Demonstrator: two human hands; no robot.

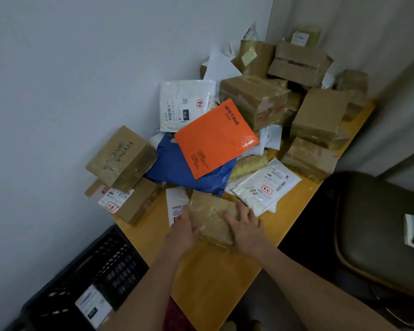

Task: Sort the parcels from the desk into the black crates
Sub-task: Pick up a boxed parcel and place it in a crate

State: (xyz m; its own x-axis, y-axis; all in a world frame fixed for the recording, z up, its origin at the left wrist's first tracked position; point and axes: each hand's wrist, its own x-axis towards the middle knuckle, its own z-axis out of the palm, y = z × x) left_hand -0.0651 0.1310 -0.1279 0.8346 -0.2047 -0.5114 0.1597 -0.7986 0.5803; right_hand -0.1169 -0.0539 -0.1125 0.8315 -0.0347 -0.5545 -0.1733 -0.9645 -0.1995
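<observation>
Held parcel: a tape-wrapped brown cardboard parcel (212, 219) lay at the near edge of the heap on the wooden surface (208, 278), both hands on it.
Left hand: the left hand (182, 231) gripped the parcel's left side, thumb curled over its near corner, fingers hidden behind the box.
Right hand: the right hand (245, 226) lay on the parcel's right side with fingers spread and nearly straight, pressing against it; whether any finger hooked underneath could not be told.
Under the parcel: a white paper mailer (177, 204) showed at its left, partly covered by the box and the left hand.
Just behind: a blue plastic bag (172, 168) lay with an orange MISTINE envelope (215, 139) resting on top of it.
Right of parcel: a white labelled poly mailer (265, 187) lay flat, near the right hand's fingertips.
Left of heap: a HYNNA carton (120, 158) sat tilted against the wall on top of a lower brown box (132, 201) with a shipping label.
Back of heap: another white mailer (187, 103) leaned on the wall, beside stacked taped brown cartons (256, 99) reaching into the corner.
Crate: a black crate (91, 278) stood below the surface's left end, a labelled packet (93, 306) inside it.
Right side: a dark chair (378, 230) stood beside the surface.
</observation>
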